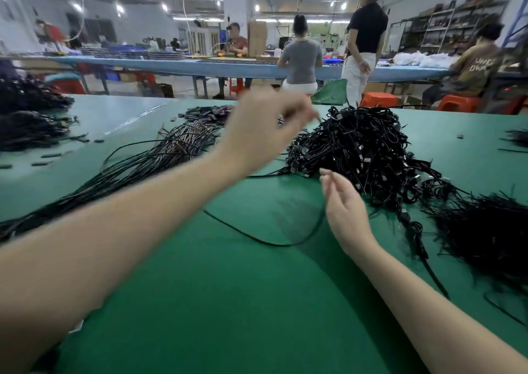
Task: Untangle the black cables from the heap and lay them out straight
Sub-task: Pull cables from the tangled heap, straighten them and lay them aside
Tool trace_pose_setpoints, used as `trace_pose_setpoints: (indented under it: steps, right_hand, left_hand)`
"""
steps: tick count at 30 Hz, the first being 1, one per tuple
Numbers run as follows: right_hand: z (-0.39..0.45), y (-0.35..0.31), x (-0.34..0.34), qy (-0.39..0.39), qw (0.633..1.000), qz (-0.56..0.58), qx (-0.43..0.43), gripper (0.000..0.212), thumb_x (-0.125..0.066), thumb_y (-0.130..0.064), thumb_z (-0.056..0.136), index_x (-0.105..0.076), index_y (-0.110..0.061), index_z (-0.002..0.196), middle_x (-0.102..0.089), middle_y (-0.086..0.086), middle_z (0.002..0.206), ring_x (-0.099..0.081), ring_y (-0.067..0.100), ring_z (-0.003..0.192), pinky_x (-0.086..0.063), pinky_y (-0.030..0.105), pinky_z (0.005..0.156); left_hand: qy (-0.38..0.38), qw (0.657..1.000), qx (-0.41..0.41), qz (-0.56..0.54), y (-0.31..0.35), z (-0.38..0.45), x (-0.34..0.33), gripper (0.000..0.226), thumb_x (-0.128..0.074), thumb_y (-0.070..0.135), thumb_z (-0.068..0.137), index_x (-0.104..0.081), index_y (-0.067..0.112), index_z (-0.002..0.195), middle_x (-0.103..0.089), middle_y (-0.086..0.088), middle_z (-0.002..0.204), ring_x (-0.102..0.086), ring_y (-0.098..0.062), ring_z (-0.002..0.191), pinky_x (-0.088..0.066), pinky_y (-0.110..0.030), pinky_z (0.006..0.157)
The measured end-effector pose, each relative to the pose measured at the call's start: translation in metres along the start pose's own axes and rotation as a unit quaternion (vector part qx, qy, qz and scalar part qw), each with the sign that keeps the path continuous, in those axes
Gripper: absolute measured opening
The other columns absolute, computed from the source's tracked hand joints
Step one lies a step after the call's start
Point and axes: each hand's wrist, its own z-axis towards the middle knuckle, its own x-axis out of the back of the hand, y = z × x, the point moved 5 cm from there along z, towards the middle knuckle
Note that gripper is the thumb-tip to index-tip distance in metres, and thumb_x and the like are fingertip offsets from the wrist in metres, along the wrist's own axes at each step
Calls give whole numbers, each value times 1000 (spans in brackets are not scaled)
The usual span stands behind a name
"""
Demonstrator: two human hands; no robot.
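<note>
A workshop with long blue benches and 4 people working or standing in the background. In front, a green table (228,302) fills the lower view.

A tangled heap (363,150) of black cables sits on the table at center right, with small connectors showing among the loops. To its left lies a bundle (160,156) of cables laid out roughly straight, running diagonally from the far middle down to the left edge. Another dark pile (491,230) of cable ends lies at the right edge, and more dark cable piles (28,116) sit at the far left.

The left hand (263,133) is raised above the table, between the bundle and the heap, blurred by motion. Its thumb and fingertips are pinched together near the heap's upper left side; what they pinch is too blurred to tell.

The right hand (343,205) hovers just in front of the heap, palm turned inward, fingers loosely curled. A single cable (257,238) passes at its fingers, then curves down and left in a loop across the table in front of the hand. Whether the fingers actually grip it cannot be told.
</note>
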Motion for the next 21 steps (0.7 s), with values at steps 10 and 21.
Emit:
trace_pose_setpoints:
  steps: [10,21]
  right_hand:
    - [4,22,4,-156,890,278,-326,58,-58,-67,72,-67,-14,94,-64,1,64,-60,16,48,-51,24,48]
    - [7,18,8,-72,882,334,-324,22,-44,-20,97,-63,-10,94,-65,2,61,-58,13,44,-47,18,43]
  left_hand:
    - [-72,969,141,-190,-20,-67,-135,11,-56,13,92,-49,18,99,-56,5,87,-56,-17,89,-44,-33,81]
    - [-169,965,182,-84,-42,-97,-145,28,-47,16,99,-59,15,124,-57,-3,110,-55,-23,100,-45,-36,87]
